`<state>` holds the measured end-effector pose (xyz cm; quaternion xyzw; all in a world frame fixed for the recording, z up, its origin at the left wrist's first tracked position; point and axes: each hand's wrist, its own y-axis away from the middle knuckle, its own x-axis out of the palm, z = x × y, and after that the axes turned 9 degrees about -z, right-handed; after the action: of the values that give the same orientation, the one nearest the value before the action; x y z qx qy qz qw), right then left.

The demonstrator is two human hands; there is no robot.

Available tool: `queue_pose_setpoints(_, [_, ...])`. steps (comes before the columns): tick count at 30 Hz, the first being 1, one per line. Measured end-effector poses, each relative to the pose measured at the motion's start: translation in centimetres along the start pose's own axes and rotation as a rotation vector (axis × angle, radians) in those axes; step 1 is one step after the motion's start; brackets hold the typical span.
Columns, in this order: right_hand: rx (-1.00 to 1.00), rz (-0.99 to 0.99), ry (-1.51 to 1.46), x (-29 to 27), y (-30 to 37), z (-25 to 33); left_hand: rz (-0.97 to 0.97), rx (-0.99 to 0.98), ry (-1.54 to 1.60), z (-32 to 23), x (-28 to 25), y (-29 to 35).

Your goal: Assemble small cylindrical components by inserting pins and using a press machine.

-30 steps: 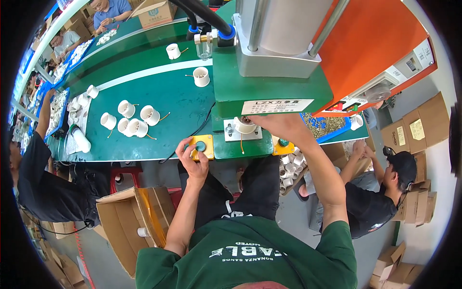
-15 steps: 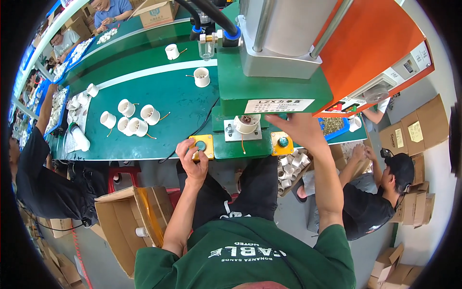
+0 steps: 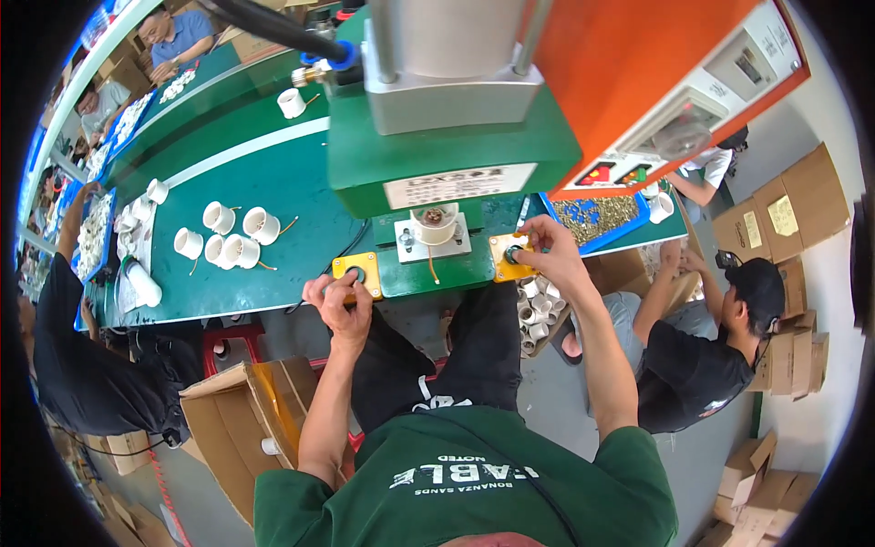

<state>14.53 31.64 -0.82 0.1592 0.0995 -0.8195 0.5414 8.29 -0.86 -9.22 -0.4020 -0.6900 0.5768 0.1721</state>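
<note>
A white plastic cup-shaped fitting [image 3: 432,230] sits upright in the metal fixture [image 3: 407,251] under the green press head [image 3: 456,150]. Metal bits show inside it, and an orange-brown wire hangs from its front. My left hand [image 3: 343,305] rests at the left yellow button box [image 3: 368,270], a digit on its dark green push button and the other fingers loosely bent. At the right yellow button box [image 3: 502,265], my right hand [image 3: 554,253] touches the push button [image 3: 515,253] with its thumb, fingers bent and apart. Neither hand holds a loose part.
Several white fittings with wires [image 3: 239,252] stand on the green bench left of the press. A blue tray of small brass-coloured parts [image 3: 597,219] lies to the right. An open carton [image 3: 228,410] and a box of white fittings [image 3: 538,314] are below. Co-workers sit on both sides.
My right hand has come down from beside the fixture onto the right button. My left hand has curled onto the left button. The view has shifted, and the fitting remains in the fixture.
</note>
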Motion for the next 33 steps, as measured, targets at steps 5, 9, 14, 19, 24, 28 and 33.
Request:
queue_pose_setpoints(5, [0.073,-0.024,-0.086,0.3,0.1,-0.1,0.056,0.008,-0.024,-0.2,-0.6,-1.0])
queue_pose_setpoints(9, [-0.051,-0.018,-0.149,-0.1,0.3,-0.7,0.167,0.062,-0.050,-1.2,-1.2,-3.7])
queue_pose_setpoints(14, [-0.192,-0.242,0.042,-2.4,-1.3,-3.7,0.364,-0.183,0.066,-5.4,1.0,-8.7])
queue_pose_setpoints(19, [-0.239,-0.480,0.480,-4.9,-3.7,-5.4,0.424,-0.360,0.234,-7.3,5.1,-9.1])
queue_pose_setpoints(24, [-0.211,-0.419,0.609,-5.1,-4.5,-6.3,0.353,-0.348,0.274,-7.6,5.9,-10.3])
queue_pose_setpoints(28, [-0.166,-0.354,0.580,-5.4,-5.0,-6.3,0.353,-0.312,0.257,-7.7,5.8,-10.3])
queue_pose_setpoints(33, [-0.114,-0.310,0.597,-5.8,-5.6,-6.2,0.343,-0.450,0.368,-8.1,5.7,-10.6])
